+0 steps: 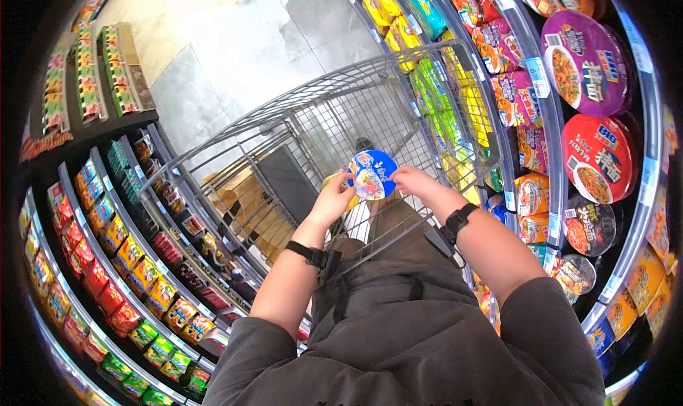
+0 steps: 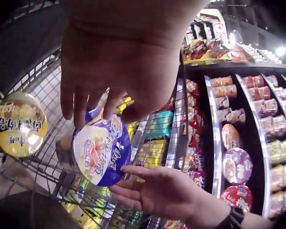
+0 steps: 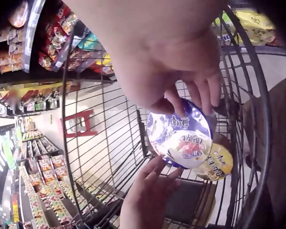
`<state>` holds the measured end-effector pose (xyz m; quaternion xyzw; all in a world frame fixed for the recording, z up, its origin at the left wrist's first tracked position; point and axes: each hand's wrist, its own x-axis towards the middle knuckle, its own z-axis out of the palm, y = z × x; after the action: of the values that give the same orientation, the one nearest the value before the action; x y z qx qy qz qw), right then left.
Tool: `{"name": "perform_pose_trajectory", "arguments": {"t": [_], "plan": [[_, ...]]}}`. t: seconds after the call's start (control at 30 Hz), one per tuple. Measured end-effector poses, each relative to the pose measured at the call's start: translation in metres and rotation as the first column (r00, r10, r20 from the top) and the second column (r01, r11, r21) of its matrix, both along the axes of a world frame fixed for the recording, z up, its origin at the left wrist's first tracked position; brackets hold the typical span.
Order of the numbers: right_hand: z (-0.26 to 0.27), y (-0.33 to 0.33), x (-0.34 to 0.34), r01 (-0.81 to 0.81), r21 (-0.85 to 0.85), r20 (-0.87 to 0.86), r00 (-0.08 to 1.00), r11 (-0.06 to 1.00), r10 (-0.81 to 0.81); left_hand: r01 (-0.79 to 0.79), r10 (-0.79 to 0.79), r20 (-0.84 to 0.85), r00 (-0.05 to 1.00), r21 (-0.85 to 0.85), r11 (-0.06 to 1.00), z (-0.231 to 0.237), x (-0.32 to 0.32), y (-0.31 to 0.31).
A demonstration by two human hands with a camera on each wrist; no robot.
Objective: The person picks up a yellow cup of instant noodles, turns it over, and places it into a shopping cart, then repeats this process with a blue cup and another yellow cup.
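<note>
A blue-lidded instant noodle bowl [image 1: 371,175] with a food picture on its lid is held over the shopping cart's wire basket. My left hand [image 1: 331,198] grips the bowl's left edge, thumb and fingers at the rim. On the opposite edge, my right hand [image 1: 416,182] pinches the rim with thumb and fingertips. The lid faces up toward my head. Below and beside it, a yellow-lidded noodle bowl [image 2: 20,125] lies in the cart; in the head view, the left hand and blue bowl mostly cover it.
The wire cart [image 1: 284,114] stands right before my body, a dark panel [image 1: 288,185] at its left. Close on the right, shelves hold large noodle bowls such as a purple one [image 1: 587,63] and a red one [image 1: 601,157]. Shelves of red packets [image 1: 96,271] line the left; grey floor tiles [image 1: 242,57] stretch ahead.
</note>
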<state>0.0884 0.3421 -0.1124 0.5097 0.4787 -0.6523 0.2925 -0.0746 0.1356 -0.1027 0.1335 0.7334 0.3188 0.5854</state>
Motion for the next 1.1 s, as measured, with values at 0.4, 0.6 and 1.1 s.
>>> {"name": "perform_pose_trajectory", "arguments": {"t": [0.4,0.6,1.1], "plan": [[0.166,-0.059,-0.030,-0.301,0.040,-0.488,0.826,0.953,0.281,-0.012,0.122,-0.339,0.933,0.308,0.951,0.196,-0.034,-0.119],[0.248,-0.112,-0.040,-0.248,0.029,-0.610,0.763,0.968,0.214,-0.006,0.220,-0.431,0.875,0.446,0.895,0.277,-0.025,-0.196],[0.368,-0.208,0.045,0.062,-0.419,-0.760,0.521,0.906,-0.388,0.373,0.273,-0.628,0.729,0.698,0.611,0.394,0.021,-0.282]]}}
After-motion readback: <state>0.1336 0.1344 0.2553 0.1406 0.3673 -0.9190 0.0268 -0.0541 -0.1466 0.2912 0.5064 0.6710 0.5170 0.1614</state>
